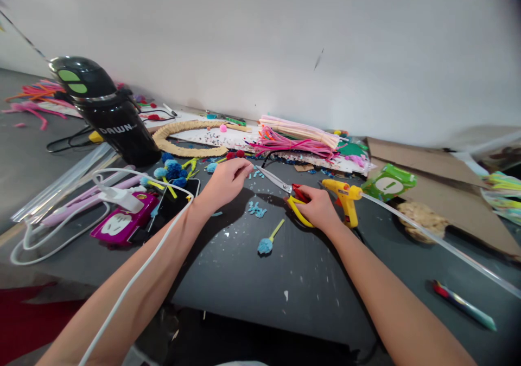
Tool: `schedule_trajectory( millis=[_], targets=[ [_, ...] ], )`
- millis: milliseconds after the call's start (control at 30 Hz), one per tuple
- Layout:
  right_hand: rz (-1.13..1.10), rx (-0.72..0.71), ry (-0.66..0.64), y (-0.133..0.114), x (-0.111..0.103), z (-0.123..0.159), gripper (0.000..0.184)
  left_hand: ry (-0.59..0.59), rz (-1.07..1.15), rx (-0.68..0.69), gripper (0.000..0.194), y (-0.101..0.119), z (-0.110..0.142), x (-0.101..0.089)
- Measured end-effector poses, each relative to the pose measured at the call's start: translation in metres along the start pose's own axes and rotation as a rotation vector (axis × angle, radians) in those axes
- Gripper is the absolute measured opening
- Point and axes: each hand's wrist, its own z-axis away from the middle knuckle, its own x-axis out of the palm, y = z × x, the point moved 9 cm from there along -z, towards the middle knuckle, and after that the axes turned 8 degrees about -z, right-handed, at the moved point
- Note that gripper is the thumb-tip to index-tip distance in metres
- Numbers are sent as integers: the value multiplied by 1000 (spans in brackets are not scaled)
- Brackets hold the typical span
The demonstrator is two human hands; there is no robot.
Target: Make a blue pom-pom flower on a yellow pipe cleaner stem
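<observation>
My right hand (319, 207) is closed around the handles of a pair of scissors (277, 180) with red and yellow grips. The blades point left, their tips close to the fingertips of my left hand (231, 180). Those fingers are pinched together, and whatever they hold is too small or hidden to make out. Short light-blue fuzzy snippets (257, 209) lie on the table below the blades. Nearer to me is a light-blue pompom flower (265, 245) on a short yellow-green stem.
At left stand a black bottle (118, 122) and a magenta power strip (122, 222) with a white cable crossing my left forearm. Blue pompoms (173, 169) lie beside them. A yellow glue gun (345, 197) is right of my hand. Pink pipe cleaners (295, 141) are piled behind.
</observation>
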Motion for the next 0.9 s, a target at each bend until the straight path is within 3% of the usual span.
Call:
schedule_trajectory(
  millis=[900],
  targets=[
    [59,-26,-1,-6,0,3,26,-17,-17,-10,28,0,0,0]
  ],
)
